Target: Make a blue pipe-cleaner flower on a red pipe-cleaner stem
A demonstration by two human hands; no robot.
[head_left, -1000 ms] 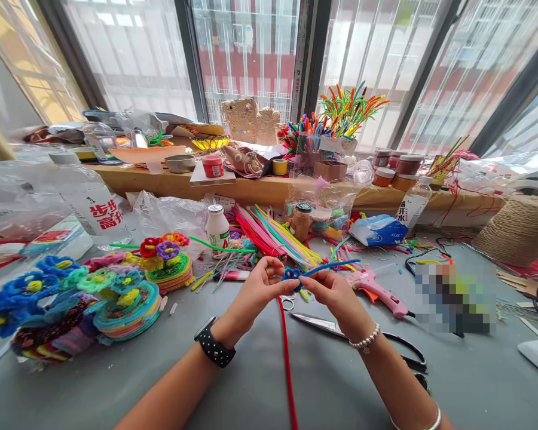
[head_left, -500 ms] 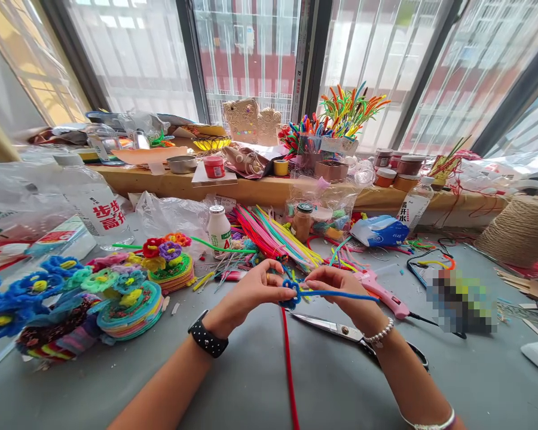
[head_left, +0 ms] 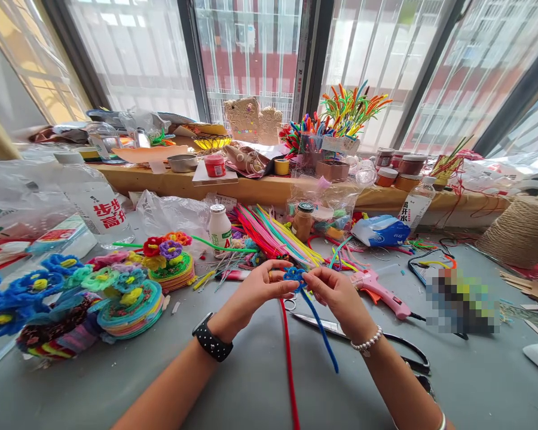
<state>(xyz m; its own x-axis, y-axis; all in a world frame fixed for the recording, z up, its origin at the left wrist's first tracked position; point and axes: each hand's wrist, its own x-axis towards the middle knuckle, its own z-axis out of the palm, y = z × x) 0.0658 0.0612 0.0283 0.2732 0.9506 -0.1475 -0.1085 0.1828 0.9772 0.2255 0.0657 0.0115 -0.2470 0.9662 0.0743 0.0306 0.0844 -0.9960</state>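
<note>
Flowers of pipe cleaner (head_left: 116, 292) lie in heaps at the far left of the grey table (head_left: 251, 382), with a small white bottle (head_left: 219, 226) behind them. Left hand (head_left: 257, 291) pinches the looped blue pipe cleaner flower (head_left: 294, 276) above mid-table, fingers closed on it; right hand (head_left: 341, 295) grips it from the other side, its blue tail hanging down beside a red pipe cleaner (head_left: 288, 358). Scissors (head_left: 367, 337) and a pink glue gun (head_left: 379, 292) lie to the right

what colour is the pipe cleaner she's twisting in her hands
Blue; the pipe cleaner shows clearly in the head view.
</note>
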